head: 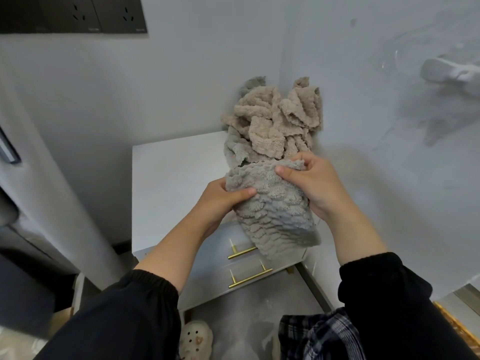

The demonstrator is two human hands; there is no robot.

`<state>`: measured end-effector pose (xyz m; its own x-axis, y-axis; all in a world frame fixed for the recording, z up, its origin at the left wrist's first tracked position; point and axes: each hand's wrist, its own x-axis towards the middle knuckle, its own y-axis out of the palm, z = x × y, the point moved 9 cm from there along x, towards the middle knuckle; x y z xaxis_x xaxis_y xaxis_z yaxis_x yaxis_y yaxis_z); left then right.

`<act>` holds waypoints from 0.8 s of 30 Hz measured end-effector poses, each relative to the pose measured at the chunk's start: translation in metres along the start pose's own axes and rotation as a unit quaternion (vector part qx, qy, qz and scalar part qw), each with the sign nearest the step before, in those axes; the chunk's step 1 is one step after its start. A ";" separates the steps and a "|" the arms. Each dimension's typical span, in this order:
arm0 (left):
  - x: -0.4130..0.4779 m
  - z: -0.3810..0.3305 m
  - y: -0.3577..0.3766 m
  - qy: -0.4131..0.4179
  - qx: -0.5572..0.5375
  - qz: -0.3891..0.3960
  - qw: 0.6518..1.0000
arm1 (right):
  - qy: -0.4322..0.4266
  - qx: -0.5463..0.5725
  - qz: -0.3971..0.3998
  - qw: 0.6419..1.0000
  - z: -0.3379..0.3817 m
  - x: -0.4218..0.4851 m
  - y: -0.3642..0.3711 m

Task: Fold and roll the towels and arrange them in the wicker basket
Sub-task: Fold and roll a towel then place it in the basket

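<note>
Two things could go wrong. The grey towel [275,216] hangs loose, so it could slip and drop down, or fold crooked if one side sags. The left hand [220,201] pinches its left edge and the right hand [311,185] pinches its top corner, so it hangs between them, over the white cabinet [168,172]. The pile of towels [272,120] sits just behind. I see no basket

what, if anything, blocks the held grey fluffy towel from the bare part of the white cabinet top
Nothing visible. The left hand and right hand grip the grey fluffy towel above the white cabinet top; the crumpled beige and grey towel pile sits at its back right.
</note>
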<state>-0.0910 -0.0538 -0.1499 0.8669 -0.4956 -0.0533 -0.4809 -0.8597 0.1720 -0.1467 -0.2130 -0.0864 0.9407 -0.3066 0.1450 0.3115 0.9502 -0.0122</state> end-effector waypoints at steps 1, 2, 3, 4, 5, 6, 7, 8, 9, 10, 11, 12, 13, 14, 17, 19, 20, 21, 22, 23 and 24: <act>0.000 -0.002 -0.002 0.004 -0.004 -0.023 1.000 | -0.003 -0.021 -0.015 1.000 -0.001 0.001 -0.003; 0.000 -0.005 -0.005 0.013 -0.002 -0.044 0.999 | -0.006 -0.034 -0.025 0.999 -0.002 0.002 -0.005; 0.000 -0.009 -0.007 0.027 0.006 -0.061 0.998 | -0.010 -0.043 -0.030 0.999 -0.001 0.002 -0.007; -0.001 -0.013 -0.008 0.042 0.016 -0.073 0.996 | -0.016 -0.048 -0.036 0.998 -0.002 0.003 -0.009; -0.003 -0.018 -0.008 0.056 0.028 -0.083 0.995 | -0.020 -0.055 -0.042 0.997 -0.003 0.003 -0.011; -0.005 -0.022 -0.008 0.069 0.040 -0.093 0.992 | -0.022 -0.062 -0.055 0.996 -0.005 0.005 -0.015; -0.006 -0.024 -0.008 0.079 0.053 -0.101 0.990 | -0.025 -0.068 -0.067 0.995 -0.005 0.005 -0.018; -0.008 -0.027 -0.007 0.088 0.060 -0.108 0.988 | -0.028 -0.070 -0.077 0.994 -0.006 0.006 -0.020; -0.009 -0.030 -0.006 0.094 0.065 -0.115 0.987 | -0.029 -0.067 -0.081 0.994 -0.007 0.007 -0.021; -0.010 -0.031 -0.006 0.099 0.066 -0.121 0.985 | -0.029 -0.058 -0.075 0.995 -0.006 0.008 -0.020; -0.010 -0.032 -0.006 0.103 0.066 -0.125 0.985 | -0.023 -0.036 -0.060 0.997 -0.007 0.008 -0.017; -0.010 -0.031 -0.006 0.102 0.064 -0.128 0.985 | -0.009 -0.005 -0.035 0.999 -0.009 0.008 -0.013; -0.010 -0.031 -0.007 0.098 0.059 -0.129 0.985 | 0.011 0.032 -0.002 0.999 -0.014 0.008 -0.009; -0.010 -0.029 -0.007 0.094 0.054 -0.129 0.986 | 0.037 0.052 0.030 0.998 -0.019 0.008 -0.005; -0.009 -0.029 -0.009 0.092 0.059 -0.119 0.987 | 0.073 0.053 0.069 0.994 -0.031 0.007 0.000; -0.010 -0.031 -0.009 0.088 0.067 -0.111 0.988 | 0.061 0.035 0.042 0.997 -0.033 0.010 -0.006; -0.011 -0.032 -0.009 0.083 0.074 -0.108 0.988 | 0.054 0.028 0.030 0.998 -0.032 0.011 -0.008; -0.011 -0.033 -0.010 0.076 0.081 -0.106 0.988 | 0.049 0.025 0.022 0.998 -0.033 0.013 -0.010; -0.010 -0.033 -0.011 0.067 0.084 -0.103 0.989 | 0.044 0.023 0.024 0.998 -0.032 0.012 -0.010; -0.010 -0.034 -0.013 0.060 0.082 -0.099 0.990 | 0.045 0.019 0.024 0.999 -0.033 0.014 -0.010; -0.011 -0.035 -0.015 0.051 0.075 -0.098 0.991 | 0.046 0.013 0.031 0.998 -0.033 0.014 -0.008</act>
<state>-0.0887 -0.0311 -0.1172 0.9505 -0.3093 0.0297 -0.3100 -0.9505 0.0202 -0.1317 -0.2272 -0.1170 0.9667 -0.2504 0.0531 0.2504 0.9681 0.0068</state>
